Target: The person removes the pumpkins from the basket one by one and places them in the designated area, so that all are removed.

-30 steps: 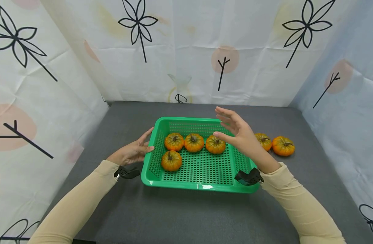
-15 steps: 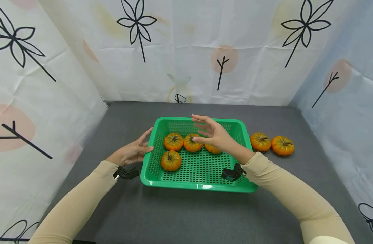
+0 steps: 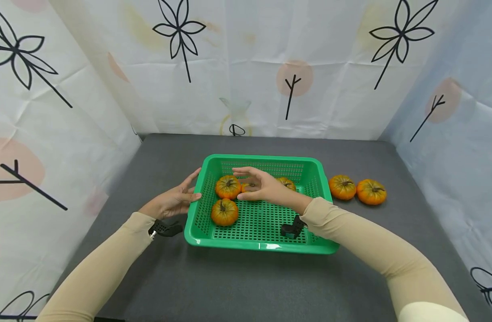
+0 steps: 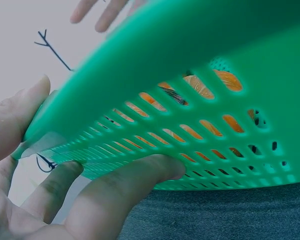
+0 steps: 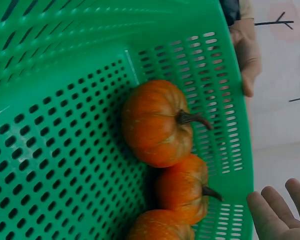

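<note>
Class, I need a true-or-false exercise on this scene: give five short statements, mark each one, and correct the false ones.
1. The left hand grips the left end of the green plastic basket. True.
2. Both pumpkins outside the basket lie to its left. False: the two loose pumpkins lie to its right.
3. The right hand rests on the tabletop. False: it is over the basket.
4. In the head view, the right hand partly hides a pumpkin in the basket. True.
5. The basket's walls are solid, without openings. False: they are perforated with many slots.
</note>
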Action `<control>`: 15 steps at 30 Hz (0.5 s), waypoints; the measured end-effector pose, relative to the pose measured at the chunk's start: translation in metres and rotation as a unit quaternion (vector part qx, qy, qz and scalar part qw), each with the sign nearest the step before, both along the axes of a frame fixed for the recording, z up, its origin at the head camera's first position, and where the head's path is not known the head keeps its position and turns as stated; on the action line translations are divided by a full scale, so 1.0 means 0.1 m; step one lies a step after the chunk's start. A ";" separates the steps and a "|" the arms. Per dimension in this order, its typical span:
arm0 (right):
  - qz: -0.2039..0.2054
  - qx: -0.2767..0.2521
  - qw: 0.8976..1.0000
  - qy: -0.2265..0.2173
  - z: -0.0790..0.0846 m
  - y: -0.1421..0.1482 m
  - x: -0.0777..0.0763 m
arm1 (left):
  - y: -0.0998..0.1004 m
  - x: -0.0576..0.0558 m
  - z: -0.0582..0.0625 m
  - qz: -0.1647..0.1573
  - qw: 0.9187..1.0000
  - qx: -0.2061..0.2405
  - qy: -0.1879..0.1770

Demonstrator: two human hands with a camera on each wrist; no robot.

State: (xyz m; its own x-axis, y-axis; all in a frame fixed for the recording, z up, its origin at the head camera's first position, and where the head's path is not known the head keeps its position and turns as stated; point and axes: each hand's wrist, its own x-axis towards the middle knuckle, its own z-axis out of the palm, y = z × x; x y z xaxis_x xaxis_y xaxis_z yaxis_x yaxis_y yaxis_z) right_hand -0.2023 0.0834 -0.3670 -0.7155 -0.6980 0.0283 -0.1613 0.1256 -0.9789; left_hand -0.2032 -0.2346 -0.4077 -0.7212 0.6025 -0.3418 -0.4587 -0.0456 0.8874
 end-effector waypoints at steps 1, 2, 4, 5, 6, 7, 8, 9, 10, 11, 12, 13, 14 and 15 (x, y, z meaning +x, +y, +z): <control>0.003 0.005 1.000 -0.001 -0.02 -0.01 0.00 | 0.00 0.00 0.00 0.000 1.000 0.001 -0.001; 0.006 0.010 1.000 -0.003 -0.04 -0.03 -0.01 | 0.00 0.00 0.00 0.001 1.000 0.001 -0.001; 0.012 0.020 1.000 -0.005 -0.09 -0.06 -0.02 | 0.00 0.00 0.00 0.002 1.000 0.001 -0.002; 0.016 0.026 1.000 -0.005 -0.12 -0.08 -0.03 | 0.00 0.00 0.00 0.002 1.000 0.000 -0.002; 0.021 0.033 0.999 -0.006 -0.14 -0.09 -0.03 | 0.00 0.00 0.01 0.003 1.000 0.000 -0.003; 0.025 0.041 0.999 -0.009 -0.17 -0.10 -0.03 | 0.00 0.00 0.01 0.004 1.000 -0.002 -0.002; 0.030 0.049 0.998 -0.010 -0.20 -0.12 -0.03 | 0.00 0.01 0.01 0.003 1.000 -0.002 -0.001; 0.033 0.060 0.998 -0.010 -0.22 -0.13 -0.04 | 0.01 0.01 0.01 0.003 1.000 -0.004 -0.001; 0.036 0.071 0.997 -0.010 -0.24 -0.14 -0.04 | 0.01 0.01 0.02 0.003 1.000 -0.005 0.000; 0.038 0.081 0.996 -0.010 -0.26 -0.16 -0.04 | 0.01 0.01 0.02 0.003 1.000 -0.004 0.000; 0.041 0.089 0.995 -0.011 -0.28 -0.17 -0.04 | 0.01 0.01 0.02 0.003 1.000 -0.004 0.001; 0.042 0.097 0.994 -0.012 -0.29 -0.18 -0.05 | 0.01 0.01 0.02 0.002 1.000 -0.003 0.002; 0.045 0.103 0.994 -0.010 -0.31 -0.20 -0.05 | 0.01 0.01 0.02 0.002 1.000 -0.002 0.000; 0.047 0.107 0.993 -0.010 -0.33 -0.21 -0.06 | 0.01 0.01 0.02 0.003 1.000 -0.001 0.000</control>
